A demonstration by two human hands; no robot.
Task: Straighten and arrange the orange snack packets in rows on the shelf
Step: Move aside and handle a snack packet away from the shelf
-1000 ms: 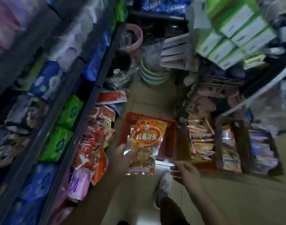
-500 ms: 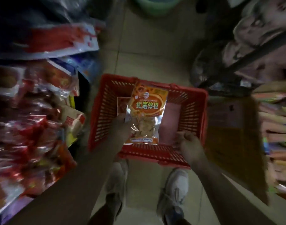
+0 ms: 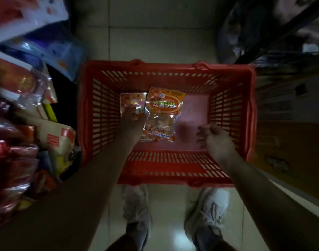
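**Hands Down in the Red Basket**

The left hand [image 3: 132,115] is closed on an orange snack packet [image 3: 163,115] in the middle of the frame. The fingers pinch the packet's left edge, where the clear part shows the snacks inside. The packet is held over the inside of the red basket [image 3: 233,113], with its orange top pointing toward the top of the frame. Under the same hand lies a second orange packet [image 3: 131,100], down on the basket floor. The fingers cover part of it, and I cannot tell if they touch it.

The right hand [image 3: 215,140] is to the right, inside the basket too. Its fingers are loosely curled and it holds nothing.

The basket sits on the pale tiled floor [image 3: 155,33]. Two grey shoes [image 3: 209,211] stand just below it at the bottom of the frame. Along the left edge are blurry shelf goods [image 3: 19,124] in red, white and blue wrappers. On the right is a brown cardboard box [image 3: 290,151].
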